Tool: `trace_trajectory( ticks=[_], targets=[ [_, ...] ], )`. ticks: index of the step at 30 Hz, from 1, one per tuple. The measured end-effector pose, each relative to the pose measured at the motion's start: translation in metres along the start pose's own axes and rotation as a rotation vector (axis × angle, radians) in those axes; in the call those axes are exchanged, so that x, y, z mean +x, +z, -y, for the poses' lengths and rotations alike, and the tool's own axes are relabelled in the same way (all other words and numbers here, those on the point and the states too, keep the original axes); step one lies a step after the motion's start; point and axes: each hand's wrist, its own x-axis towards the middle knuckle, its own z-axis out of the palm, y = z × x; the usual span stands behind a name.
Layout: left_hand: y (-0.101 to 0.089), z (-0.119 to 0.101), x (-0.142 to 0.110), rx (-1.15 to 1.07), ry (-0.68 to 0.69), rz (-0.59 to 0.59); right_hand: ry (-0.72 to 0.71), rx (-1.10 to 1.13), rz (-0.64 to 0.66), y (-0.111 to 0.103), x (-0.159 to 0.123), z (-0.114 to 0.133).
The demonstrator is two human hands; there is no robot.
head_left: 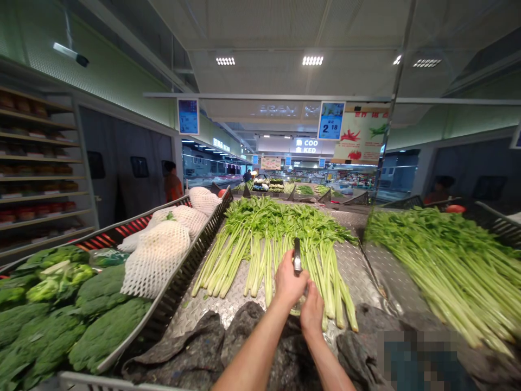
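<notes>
My left hand is closed around a small black tool with a shiny metal part, whose kind I cannot make out. The tool points up and away over the celery. Just below and to the right, my right hand is closed against the left one, and whatever its fingers hold is hidden. Beneath and beyond both hands, bunches of celery lie side by side, leaves at the back and stalks towards me. They rest on a patterned metal shelf.
Dark crumpled cloth lines the front edge. Left, a black slatted divider separates broccoli and vegetables in white foam nets. A mirror on the right reflects celery. A person stands beyond the crates; price signs hang overhead.
</notes>
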Motion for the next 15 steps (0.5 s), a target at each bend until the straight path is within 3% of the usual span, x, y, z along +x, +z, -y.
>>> trace_trajectory(
  ticks=[15],
  targets=[
    [0.015,-0.009,-0.009,0.028,0.008,0.002,0.006,-0.111,-0.023,-0.019,0.003,-0.005]
  ],
)
